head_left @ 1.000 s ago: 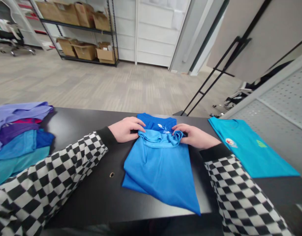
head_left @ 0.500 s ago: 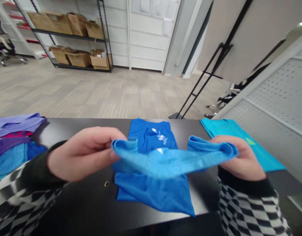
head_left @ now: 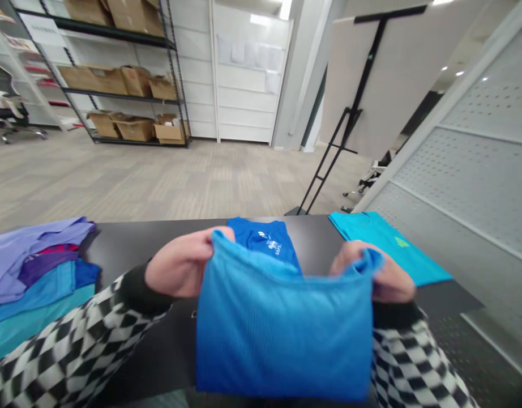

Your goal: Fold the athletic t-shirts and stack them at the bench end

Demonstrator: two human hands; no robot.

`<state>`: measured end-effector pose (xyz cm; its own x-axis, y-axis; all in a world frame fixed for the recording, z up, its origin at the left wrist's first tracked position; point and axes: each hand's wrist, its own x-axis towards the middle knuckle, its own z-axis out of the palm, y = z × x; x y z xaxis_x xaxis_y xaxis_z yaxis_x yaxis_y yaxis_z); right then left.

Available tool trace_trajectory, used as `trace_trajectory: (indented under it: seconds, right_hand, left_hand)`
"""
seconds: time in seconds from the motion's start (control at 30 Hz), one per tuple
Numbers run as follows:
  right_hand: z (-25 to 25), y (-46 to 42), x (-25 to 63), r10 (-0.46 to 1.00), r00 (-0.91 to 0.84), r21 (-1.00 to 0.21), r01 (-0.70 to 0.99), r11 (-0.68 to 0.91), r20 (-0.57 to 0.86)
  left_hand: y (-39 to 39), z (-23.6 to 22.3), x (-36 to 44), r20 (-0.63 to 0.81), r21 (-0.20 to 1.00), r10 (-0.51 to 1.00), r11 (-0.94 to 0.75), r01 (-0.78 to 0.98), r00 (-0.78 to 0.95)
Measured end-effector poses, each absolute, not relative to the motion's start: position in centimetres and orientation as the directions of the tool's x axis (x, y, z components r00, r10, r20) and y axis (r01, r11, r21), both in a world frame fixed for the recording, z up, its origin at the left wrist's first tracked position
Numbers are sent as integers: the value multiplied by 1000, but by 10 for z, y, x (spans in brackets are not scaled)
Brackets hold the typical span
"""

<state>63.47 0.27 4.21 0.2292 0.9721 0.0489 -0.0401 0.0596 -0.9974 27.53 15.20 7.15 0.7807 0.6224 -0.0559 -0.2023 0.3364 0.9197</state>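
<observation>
A blue T-shirt (head_left: 272,235) lies on the black table, its collar at the far edge and white print on its chest. Raised in front of it is a wide panel of blue cloth, apparently the shirt's lower part; where the two join is hidden. My left hand (head_left: 187,262) is closed on the panel's upper left corner. At the upper right corner my right hand (head_left: 377,272) also grips it, its fingers partly behind the cloth and blurred. The panel hangs down between my hands, hiding the table behind it.
Left on the table (head_left: 159,235) lies a pile of purple, blue and teal garments (head_left: 35,277). A folded turquoise T-shirt (head_left: 384,243) is at the right, beside a grey perforated partition (head_left: 465,164). Beyond are a board stand (head_left: 329,153) and a shelf of cardboard boxes (head_left: 136,127).
The cloth between my hands was bunched and sagging over the shirt; now it hangs as a broad panel toward me. Both hands have moved slightly, and the view has tilted up.
</observation>
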Motion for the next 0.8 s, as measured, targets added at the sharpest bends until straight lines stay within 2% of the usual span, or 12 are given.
trace_trajectory:
  seconds: [0.07,0.1,0.2,0.3,0.5,0.57,0.67,0.8]
  right_hand:
    - [36,57,639,969,246,-978,-193,84,34]
    - [29,83,640,974,224,-963,-266,35,-27]
    - [-4,144,641,945,106,-894,-372,-251,-309]
    - [-34,168,643,904,74,-846,-391,-362,-421]
    - [-56,168,651,913,184,-890,-356,-284,-364]
    - [-59,171,653,912,265,-932,-268,-243,-314]
    - [-67,178,659,885,409,-975,-97,-199,-221]
    - [-72,190,666,846,510,-984,-2,-180,-156]
  left_hand:
    - [182,55,315,-70,845,713,414,-338,698]
    - [198,42,331,-109,827,721,448,-340,684]
    - [241,-5,360,-322,789,672,580,-203,667]
    - [265,-40,364,-384,789,681,593,-162,623]
    - [277,-57,357,-325,830,724,526,-183,608]
    - [283,-58,357,-287,868,752,466,-171,593]
    - [298,-63,358,-233,938,844,327,-119,482]
    - [315,-68,360,-228,964,905,261,-45,360]
